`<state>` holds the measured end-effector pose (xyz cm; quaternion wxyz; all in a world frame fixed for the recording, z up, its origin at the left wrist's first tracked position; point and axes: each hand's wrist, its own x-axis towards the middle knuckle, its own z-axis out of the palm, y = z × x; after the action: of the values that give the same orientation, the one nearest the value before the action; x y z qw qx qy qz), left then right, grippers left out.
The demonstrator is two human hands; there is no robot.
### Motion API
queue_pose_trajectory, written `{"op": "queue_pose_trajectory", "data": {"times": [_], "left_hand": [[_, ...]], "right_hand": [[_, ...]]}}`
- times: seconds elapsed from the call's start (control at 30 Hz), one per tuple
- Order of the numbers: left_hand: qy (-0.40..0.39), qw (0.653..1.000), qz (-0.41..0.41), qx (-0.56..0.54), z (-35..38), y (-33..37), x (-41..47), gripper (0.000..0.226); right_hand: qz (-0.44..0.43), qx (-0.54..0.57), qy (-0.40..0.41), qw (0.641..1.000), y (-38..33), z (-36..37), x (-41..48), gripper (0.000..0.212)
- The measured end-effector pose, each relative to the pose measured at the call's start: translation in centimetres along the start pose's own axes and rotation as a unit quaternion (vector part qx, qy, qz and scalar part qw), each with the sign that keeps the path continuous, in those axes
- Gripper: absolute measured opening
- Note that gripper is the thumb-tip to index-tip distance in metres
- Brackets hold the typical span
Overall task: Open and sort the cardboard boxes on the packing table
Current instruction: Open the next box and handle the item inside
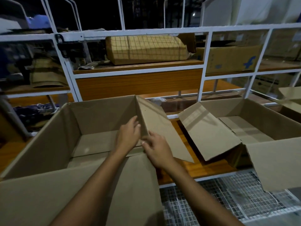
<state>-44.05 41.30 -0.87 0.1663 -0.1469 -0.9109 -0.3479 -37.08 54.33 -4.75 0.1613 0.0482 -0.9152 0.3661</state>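
Cardboard fills your view: 2 open boxes sit on the wooden desk (205,170), mouths pointing up. The left box (48,137) is right in front of you, its near flap folded down toward your body. Its right flap (161,128) leans outward to the right and slopes down over the desk, with its long axis running from you toward the shelves.

Your left grip (128,136) is inside the box, its fingers fairly straight and spread against the inner face of the right wall, just below the fold. Your right grip (157,150) lies on the outer side, at the near end of that flap, fingers bent onto the fold. You cannot tell whether the thumb is tucked under it. The fold runs between your 2 grips.

The right box (263,116) stands apart, 1 flap tipped inward.
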Motion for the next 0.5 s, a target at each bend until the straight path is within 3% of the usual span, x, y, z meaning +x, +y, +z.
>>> {"op": "queue_pose_trajectory", "data": {"times": [0.07, 0.13, 0.3, 0.5], "left_hand": [[0.106, 0.993, 0.019, 0.058, -2.4, -1.0, -2.9, 0.031], [0.144, 0.984, 0.029, 0.103, -3.9, -2.1, -5.5, 0.026], [0.16, 0.967, 0.092, 0.175, -4.2, -4.6, -11.2, 0.034], [0.119, 0.978, 0.106, 0.136, -5.1, -7.4, -15.0, 0.039]], "right_hand": [[-0.006, -0.041, -0.013, 0.999, 0.7, 0.9, -0.7, 0.042], [-0.002, -0.02, 0.005, 1.0, 0.9, 1.1, -1.1, 0.047], [-0.033, -0.06, 0.139, 0.988, -0.3, 2.6, -2.6, 0.052], [0.032, -0.105, 0.116, 0.987, -4.2, 4.3, -6.4, 0.053]]}}
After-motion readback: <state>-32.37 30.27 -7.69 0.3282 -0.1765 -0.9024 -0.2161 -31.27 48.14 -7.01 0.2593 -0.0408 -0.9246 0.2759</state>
